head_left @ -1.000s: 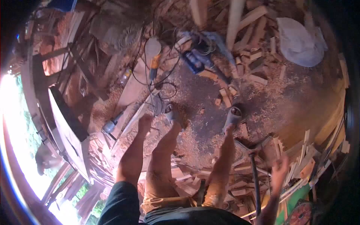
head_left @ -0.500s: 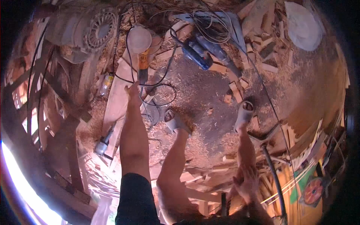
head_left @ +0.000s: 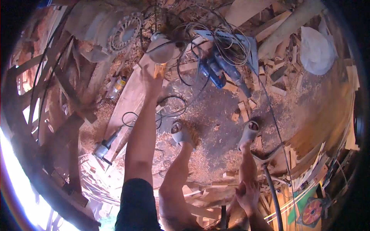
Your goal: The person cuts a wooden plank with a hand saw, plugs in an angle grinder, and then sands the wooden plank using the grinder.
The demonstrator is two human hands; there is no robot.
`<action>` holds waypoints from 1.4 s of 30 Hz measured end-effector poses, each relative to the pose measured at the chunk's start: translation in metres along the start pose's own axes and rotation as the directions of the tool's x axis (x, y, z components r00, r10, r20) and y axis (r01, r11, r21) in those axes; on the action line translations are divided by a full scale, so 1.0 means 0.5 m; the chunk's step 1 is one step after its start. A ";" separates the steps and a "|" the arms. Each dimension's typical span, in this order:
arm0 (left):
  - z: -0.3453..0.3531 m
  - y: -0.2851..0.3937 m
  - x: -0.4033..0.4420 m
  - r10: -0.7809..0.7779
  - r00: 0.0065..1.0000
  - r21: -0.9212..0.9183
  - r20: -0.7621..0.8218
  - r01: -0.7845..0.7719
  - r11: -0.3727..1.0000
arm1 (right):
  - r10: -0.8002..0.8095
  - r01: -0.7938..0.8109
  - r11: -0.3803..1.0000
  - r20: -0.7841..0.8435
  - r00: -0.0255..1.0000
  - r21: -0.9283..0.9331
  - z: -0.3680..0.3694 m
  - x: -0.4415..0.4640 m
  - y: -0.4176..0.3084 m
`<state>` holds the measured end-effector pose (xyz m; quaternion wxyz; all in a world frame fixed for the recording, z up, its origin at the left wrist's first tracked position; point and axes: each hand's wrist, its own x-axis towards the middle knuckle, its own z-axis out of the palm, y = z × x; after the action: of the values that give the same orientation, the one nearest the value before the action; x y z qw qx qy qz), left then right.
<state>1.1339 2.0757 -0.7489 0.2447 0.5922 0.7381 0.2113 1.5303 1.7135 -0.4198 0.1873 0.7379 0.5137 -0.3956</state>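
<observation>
An orange-and-dark angle grinder with a wide, pale round disc lies on a long wooden board. My left hand is over the grinder's dark handle end and hides it. Its fingers look closed round the body, though their tips are hard to make out. Black cable loops beside my forearm. Lower right, my right hand rests on my right leg, fingers laid out, holding nothing.
Blue power tools lie ahead among coiled cables and wood offcuts. Another power tool sits at the board's near end. A plastic bottle, a white sack and a fan stand around. Sawdust covers the ground.
My left hand has moved forward from the cable end of the angle grinder onto its handle. The view has shifted a little. My right hand stays on my leg.
</observation>
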 end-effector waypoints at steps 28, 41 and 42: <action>-0.349 0.090 -0.503 -0.659 0.465 0.708 0.592 0.091 0.700 | -0.224 0.197 0.876 0.011 0.974 0.440 -0.029 -0.194 0.035; -0.223 0.035 -0.295 -0.465 0.128 0.450 0.876 0.128 0.884 | 0.447 -0.453 0.858 0.083 0.891 0.244 0.099 -0.341 0.176; -0.208 0.024 -0.284 -0.466 0.123 0.451 0.876 0.134 0.882 | 0.451 -0.443 0.855 0.035 0.892 0.270 0.126 -0.350 0.184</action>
<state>1.1052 1.9370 -0.6437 0.6106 0.4521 0.5386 -0.3643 1.5611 1.5269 -0.3348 0.1638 0.8613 0.2719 -0.3968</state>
